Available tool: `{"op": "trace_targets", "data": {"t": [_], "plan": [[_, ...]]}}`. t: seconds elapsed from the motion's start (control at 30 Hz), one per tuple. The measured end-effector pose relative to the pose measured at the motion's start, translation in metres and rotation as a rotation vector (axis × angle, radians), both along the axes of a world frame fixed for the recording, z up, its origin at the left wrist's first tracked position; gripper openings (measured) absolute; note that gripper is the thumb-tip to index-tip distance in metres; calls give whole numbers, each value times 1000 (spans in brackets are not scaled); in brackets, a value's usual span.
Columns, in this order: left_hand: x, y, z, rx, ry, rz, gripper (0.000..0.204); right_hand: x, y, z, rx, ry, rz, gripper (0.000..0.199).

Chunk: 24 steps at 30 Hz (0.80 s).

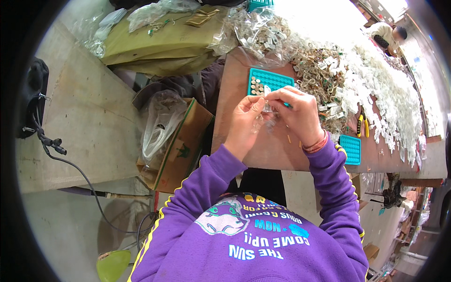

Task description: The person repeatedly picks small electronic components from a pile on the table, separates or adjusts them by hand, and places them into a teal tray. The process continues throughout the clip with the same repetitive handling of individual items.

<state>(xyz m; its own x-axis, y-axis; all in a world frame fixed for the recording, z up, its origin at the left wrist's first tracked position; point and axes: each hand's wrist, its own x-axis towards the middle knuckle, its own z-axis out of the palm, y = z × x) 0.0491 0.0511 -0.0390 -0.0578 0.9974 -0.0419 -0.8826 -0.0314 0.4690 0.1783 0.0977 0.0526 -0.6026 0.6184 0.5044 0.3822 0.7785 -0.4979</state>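
Both hands pinch a small clear packet over the counter.
Left hand [245, 117] and right hand [296, 113] fingers grip the clear packet [268, 101]; teal tray [277, 79] at 12 o'clock.

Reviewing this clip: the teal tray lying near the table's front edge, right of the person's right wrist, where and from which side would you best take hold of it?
Probably by the near short edge of the teal tray, coming from the table's front edge. It lies flat, its near end by the bare edge, while loose white parts crowd its far side. The right hand is closest.

Teal tray [268, 80], purple sleeves [211, 181] with yellow stripes, brown table [235, 94], olive-green bags [159, 42]
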Motion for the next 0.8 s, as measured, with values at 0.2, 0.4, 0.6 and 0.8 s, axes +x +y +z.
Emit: {"op": "trace_targets", "data": {"t": [0.2, 0.4, 0.6, 0.8], "plan": [[1, 2, 2, -74, -121, 102, 11, -8, 15, -25, 130, 189, -25, 19], [3, 0, 7, -110, -84, 112, 14, -30, 80, -55, -1, -276, -229, 16], [3, 2, 4, -92, -112, 31, 14, -32, 82, -63, 26, -176, -205, 13], [5, 4, 3, -109, -105, 47, 17, -26, 86, -64, 25, -195, -170, 12]]}}
